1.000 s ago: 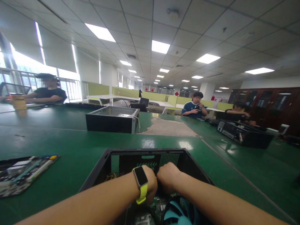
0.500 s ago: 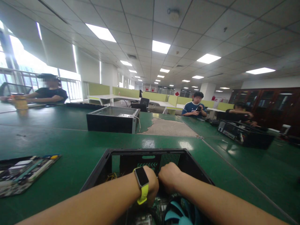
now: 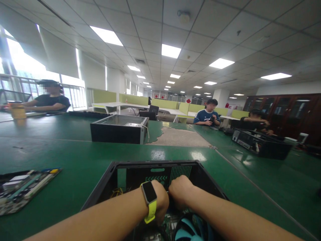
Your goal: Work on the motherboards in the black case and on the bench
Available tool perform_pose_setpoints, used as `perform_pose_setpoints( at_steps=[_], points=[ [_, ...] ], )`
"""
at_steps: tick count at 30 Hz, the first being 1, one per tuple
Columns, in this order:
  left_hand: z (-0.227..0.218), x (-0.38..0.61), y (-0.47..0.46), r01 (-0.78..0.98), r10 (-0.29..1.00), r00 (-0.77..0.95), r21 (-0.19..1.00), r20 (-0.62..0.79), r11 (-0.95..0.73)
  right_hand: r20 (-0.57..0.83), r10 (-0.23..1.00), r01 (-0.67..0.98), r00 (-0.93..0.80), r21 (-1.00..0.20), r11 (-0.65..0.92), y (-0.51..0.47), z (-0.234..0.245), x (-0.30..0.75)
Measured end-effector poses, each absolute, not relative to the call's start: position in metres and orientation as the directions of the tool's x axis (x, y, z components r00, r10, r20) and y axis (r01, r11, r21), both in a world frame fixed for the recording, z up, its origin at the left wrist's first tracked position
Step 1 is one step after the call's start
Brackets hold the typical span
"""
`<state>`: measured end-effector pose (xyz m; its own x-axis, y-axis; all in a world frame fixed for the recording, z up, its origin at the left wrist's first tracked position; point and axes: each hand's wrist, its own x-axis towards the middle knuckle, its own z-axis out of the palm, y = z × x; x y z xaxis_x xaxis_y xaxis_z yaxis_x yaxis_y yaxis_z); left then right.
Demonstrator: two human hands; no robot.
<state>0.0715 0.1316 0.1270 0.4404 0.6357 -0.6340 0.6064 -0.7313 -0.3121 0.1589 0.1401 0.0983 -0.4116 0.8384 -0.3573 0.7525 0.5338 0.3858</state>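
Both my hands reach down into an open black computer case (image 3: 100, 189) that lies on the green table. My left hand (image 3: 162, 198), with a yellow-banded watch (image 3: 149, 194) on its wrist, bends downward over the circuit board (image 3: 173, 221); its fingers are hidden behind the hand. My right hand (image 3: 181, 191) is curled closed close beside it, fingertips out of sight, so what it holds cannot be made out. A fan with turquoise blades (image 3: 190, 229) sits below my right forearm. Yellow wires (image 3: 116, 192) show at the case's left inner side.
A motherboard (image 3: 22, 189) lies at the left. Beyond the case stands another computer case (image 3: 117, 131), near a torn patch (image 3: 178, 137) in the green covering. An opened case (image 3: 263, 145) is at the right. People sit across the table at left (image 3: 51, 98) and right (image 3: 208, 115).
The camera view has shifted slightly. Both hands stay at nearly the same place inside the case, with no visible change of grip.
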Motion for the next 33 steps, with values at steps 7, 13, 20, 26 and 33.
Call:
perform_pose_setpoints(
  at_steps=[7, 13, 20, 26, 33],
  points=[
    [0.138, 0.073, 0.127, 0.565, 0.602, 0.416, -0.324, -0.682, -0.759, -0.352, 0.842, 0.763, -0.409, 0.373, 0.527, 0.142, 0.099, 0.16],
    [0.147, 0.073, 0.123, 0.575, 0.593, 0.418, -0.305, -0.688, -0.759, -0.368, 0.84, 0.767, -0.399, 0.368, 0.526, 0.141, 0.101, 0.16],
    [0.157, 0.071, 0.119, 0.61, 0.616, 0.45, -0.281, -0.647, -0.741, -0.365, 0.845, 0.779, -0.391, 0.358, 0.515, 0.144, 0.098, 0.161],
    [0.154, 0.068, 0.119, 0.614, 0.629, 0.482, -0.277, -0.609, -0.739, -0.365, 0.851, 0.79, -0.378, 0.352, 0.502, 0.146, 0.096, 0.161],
    [0.149, 0.067, 0.122, 0.607, 0.614, 0.493, -0.262, -0.616, -0.75, -0.324, 0.874, 0.827, -0.361, 0.321, 0.461, 0.147, 0.096, 0.163]
  ],
)
